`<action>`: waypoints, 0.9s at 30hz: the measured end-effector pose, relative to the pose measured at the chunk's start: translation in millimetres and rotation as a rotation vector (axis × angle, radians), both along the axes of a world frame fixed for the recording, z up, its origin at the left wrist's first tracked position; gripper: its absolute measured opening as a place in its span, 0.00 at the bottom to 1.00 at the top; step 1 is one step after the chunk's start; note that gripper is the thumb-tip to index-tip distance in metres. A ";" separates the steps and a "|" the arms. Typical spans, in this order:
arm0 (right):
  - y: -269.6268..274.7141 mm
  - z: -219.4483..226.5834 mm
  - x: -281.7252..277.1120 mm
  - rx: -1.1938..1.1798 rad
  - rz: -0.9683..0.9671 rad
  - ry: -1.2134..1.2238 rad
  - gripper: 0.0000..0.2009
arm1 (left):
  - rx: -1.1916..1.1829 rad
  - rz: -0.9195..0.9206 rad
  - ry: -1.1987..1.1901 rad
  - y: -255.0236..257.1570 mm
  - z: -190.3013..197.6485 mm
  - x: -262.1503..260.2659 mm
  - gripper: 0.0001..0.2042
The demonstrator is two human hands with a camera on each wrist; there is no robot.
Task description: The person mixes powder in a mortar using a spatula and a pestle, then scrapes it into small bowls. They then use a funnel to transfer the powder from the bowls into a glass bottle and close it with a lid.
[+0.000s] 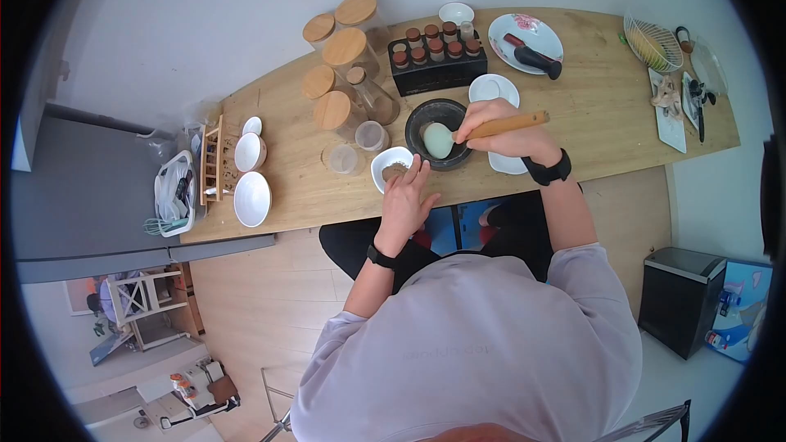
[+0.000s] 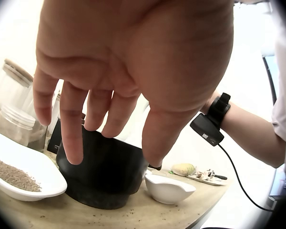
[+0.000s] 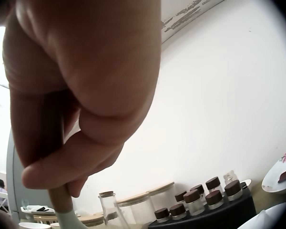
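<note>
My right hand (image 1: pixel 501 127) grips the wooden handle of a pale green spoon (image 1: pixel 438 141), its fingers curled round it in the right wrist view. The spoon's rounded head is over the mouth of a black mortar (image 1: pixel 412 147). My left hand (image 1: pixel 403 203) hangs with loosely extended fingers and nothing in its grasp. Its fingertips overlap the near edge of the mortar and a small white bowl (image 1: pixel 378 165) in the head view. Brownish seeds (image 2: pixel 12 175) lie in that bowl. The mortar's inside is partly hidden by the spoon.
Jars with wooden lids (image 1: pixel 348 47) and a black rack (image 1: pixel 434 74) of small bottles stand behind the mortar. A flowered plate (image 1: pixel 540 29) carries a dark pestle (image 1: pixel 536 61). White dishes (image 1: pixel 494 90) lie right of the mortar; white bowls (image 1: pixel 252 199) stand at left.
</note>
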State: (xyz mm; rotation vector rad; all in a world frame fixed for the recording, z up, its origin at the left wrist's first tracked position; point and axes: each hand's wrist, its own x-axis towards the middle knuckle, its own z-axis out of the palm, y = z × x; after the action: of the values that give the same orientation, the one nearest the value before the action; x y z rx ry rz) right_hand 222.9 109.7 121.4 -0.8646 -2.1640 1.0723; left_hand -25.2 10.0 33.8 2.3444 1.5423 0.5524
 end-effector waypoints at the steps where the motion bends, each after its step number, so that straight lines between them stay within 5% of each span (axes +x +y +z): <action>1: 0.0 2.6 2.4 -0.005 -0.031 -0.012 0.05 | 0.003 -0.006 -0.004 0.3 -0.6 -0.3 0.33; 27: 1.8 -4.4 10.2 -0.099 -0.027 0.086 0.06 | -0.009 -0.009 -0.011 3.8 0.6 0.1 0.32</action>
State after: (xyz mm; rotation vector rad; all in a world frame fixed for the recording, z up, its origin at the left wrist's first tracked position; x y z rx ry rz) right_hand 233.1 111.5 116.9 -0.8729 -2.0379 1.1901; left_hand -25.1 13.9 34.5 2.3362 1.5259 0.5536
